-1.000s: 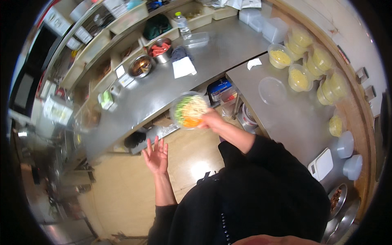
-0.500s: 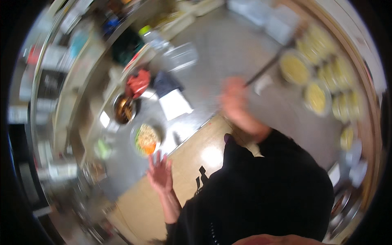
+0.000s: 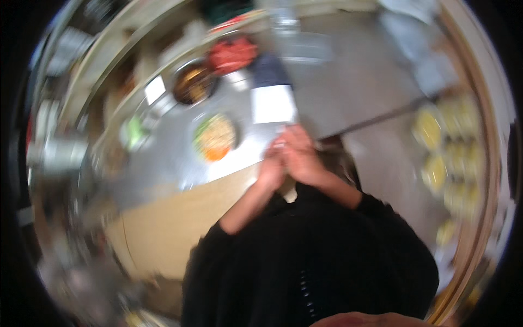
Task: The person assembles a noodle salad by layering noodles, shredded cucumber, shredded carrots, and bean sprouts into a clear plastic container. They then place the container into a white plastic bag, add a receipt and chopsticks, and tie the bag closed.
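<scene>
Pressing together, left hand [image 3: 271, 170] and right hand [image 3: 299, 158] near one bowl [image 3: 216, 138].

A grey metal desk [image 3: 348, 92] ran across the blurred view and turned down the right side. Directly on it sat a round bowl of mixed food [image 3: 216, 138], pale with green and orange patches. Just right of the bowl lay a white sheet [image 3: 274, 103], with a dark blue item [image 3: 269, 71] above it. Farther back stood a metal bowl of dark contents [image 3: 193, 83] and a red heap [image 3: 233, 53]. Along the right stretch stood several yellow-filled tubs [image 3: 436, 147]. A tan floor [image 3: 180, 229] showed below the desk edge.
</scene>
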Demonstrator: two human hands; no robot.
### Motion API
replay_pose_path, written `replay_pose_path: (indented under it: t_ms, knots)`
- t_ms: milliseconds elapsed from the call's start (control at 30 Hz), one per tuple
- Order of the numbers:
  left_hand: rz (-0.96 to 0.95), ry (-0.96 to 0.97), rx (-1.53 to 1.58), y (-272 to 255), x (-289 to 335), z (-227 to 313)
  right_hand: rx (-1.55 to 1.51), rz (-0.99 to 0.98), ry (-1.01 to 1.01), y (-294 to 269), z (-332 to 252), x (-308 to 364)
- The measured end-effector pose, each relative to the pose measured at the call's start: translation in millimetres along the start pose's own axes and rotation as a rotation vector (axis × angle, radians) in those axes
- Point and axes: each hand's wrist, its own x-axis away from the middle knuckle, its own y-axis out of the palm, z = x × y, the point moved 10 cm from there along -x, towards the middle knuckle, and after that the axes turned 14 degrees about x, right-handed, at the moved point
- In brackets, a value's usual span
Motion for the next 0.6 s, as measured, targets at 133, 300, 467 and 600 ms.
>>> replay_pose_path:
  t_ms: [133, 300, 467, 600]
  knots:
    - [-0.042, -0.143, 0.265, -15, 16, -13, -0.110, -0.008, -0.025, -21, -18, 22]
    - [-0.155, -0.226, 0.106, -24, 20, -7, 0.040, 0.300, 0.420, -93, 88, 103]
    - [-0.079, -0.192, 0.046, -60, 21, 16, 0.930, 0.365, 1.088, -184, 160, 277]
    - [-0.056, -0.310, -0.030, -65, 28, 1, 0.724, 0.230, 0.988, -176, 177, 318]
